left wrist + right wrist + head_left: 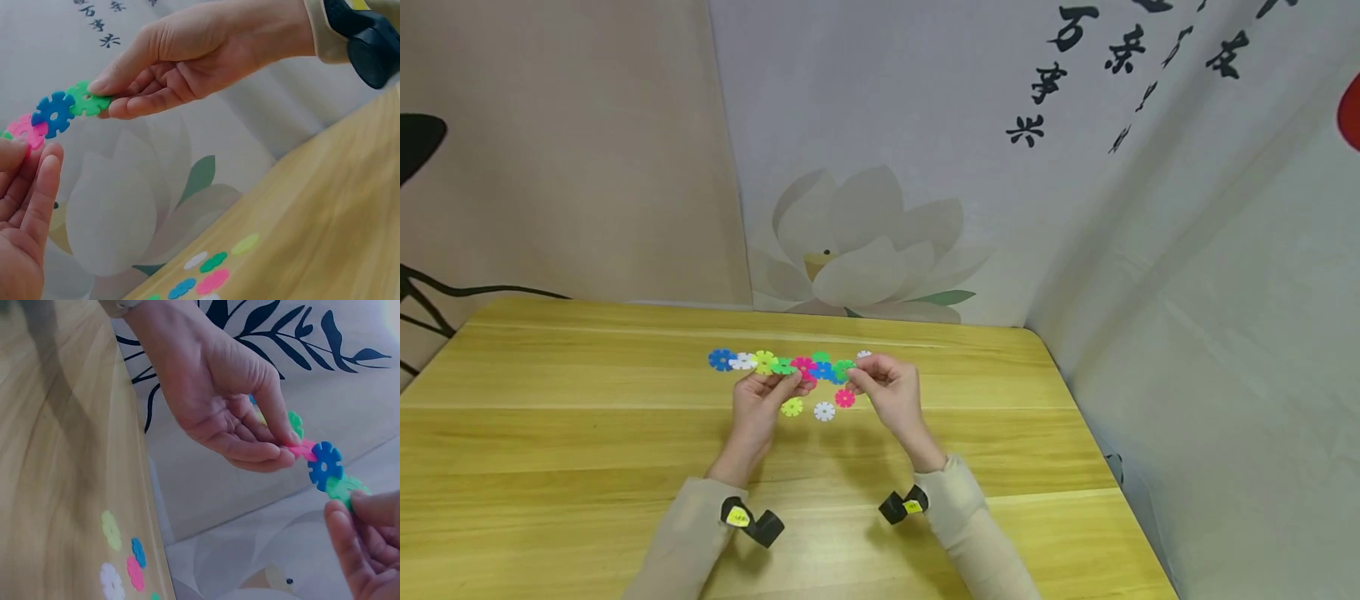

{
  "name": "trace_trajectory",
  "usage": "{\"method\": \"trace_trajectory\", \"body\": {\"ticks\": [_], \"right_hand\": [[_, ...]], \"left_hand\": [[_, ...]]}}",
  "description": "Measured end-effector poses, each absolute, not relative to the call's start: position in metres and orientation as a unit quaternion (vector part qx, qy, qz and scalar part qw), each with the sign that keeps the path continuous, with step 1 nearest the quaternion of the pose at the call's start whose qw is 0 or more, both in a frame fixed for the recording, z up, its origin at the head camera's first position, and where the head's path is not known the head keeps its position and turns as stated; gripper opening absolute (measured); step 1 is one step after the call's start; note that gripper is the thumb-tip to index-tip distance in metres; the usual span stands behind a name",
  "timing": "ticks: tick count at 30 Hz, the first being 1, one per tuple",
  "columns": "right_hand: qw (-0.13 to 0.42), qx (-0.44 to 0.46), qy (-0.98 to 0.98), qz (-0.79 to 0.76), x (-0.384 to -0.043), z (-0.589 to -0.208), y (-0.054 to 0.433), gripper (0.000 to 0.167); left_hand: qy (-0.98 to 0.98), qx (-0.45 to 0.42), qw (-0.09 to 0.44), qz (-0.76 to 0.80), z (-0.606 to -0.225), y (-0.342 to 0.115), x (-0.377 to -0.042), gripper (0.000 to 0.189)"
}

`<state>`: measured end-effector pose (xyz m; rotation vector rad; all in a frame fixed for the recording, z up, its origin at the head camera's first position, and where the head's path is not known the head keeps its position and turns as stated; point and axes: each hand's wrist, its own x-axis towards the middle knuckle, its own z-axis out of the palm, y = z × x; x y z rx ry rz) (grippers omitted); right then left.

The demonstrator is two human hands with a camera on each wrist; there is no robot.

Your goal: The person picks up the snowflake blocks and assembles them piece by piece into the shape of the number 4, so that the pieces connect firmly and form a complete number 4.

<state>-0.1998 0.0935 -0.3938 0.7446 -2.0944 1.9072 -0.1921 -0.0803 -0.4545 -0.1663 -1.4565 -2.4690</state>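
Note:
A row of notched, flower-shaped plastic building discs is linked edge to edge above the table. From left to right in the head view it runs blue disc (722, 359), white disc (742, 361), yellow disc (764, 362), green disc (783, 367), pink disc (802, 365), second blue disc (54, 115) and end green disc (87, 100). My left hand (757, 408) pinches the pink disc between thumb and fingers. At the right end, my right hand (893, 398) pinches the end green disc, thumb on its face. In the right wrist view, my left hand (219, 394) hides part of the row.
Several loose discs lie on the wooden table (587, 467) beneath and behind the hands, among them a yellow one (792, 407), a white one (824, 412) and a pink one (845, 398). Behind the table's back edge hangs a curtain (865, 100) printed with a lotus.

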Motion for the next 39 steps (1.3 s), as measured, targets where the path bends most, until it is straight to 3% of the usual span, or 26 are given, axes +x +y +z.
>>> {"method": "trace_trajectory", "body": {"ticks": [8,15,27,35,39], "right_hand": [[0.154,0.279,-0.715,0.622,-0.194,-0.393,0.084,0.005],[0.166,0.296,-0.719,0.607,-0.193,-0.394,0.080,0.004],[0.058,0.222,-0.730,0.644,-0.192,-0.397,0.080,0.008],[0.073,0.209,-0.744,0.630,-0.189,-0.399,0.080,0.007],[0.062,0.212,-0.735,0.641,-0.189,-0.401,0.079,0.007]], "left_hand": [[-0.495,-0.050,0.166,-0.852,-0.453,-0.082,-0.192,0.031],[-0.483,-0.051,0.155,-0.860,-0.454,-0.083,-0.190,0.033],[-0.517,-0.050,0.177,-0.836,-0.438,-0.087,-0.195,0.024],[-0.614,-0.100,0.185,-0.760,-0.429,-0.096,-0.201,0.005],[-0.649,-0.121,0.175,-0.731,-0.424,-0.098,-0.202,0.008]]}}
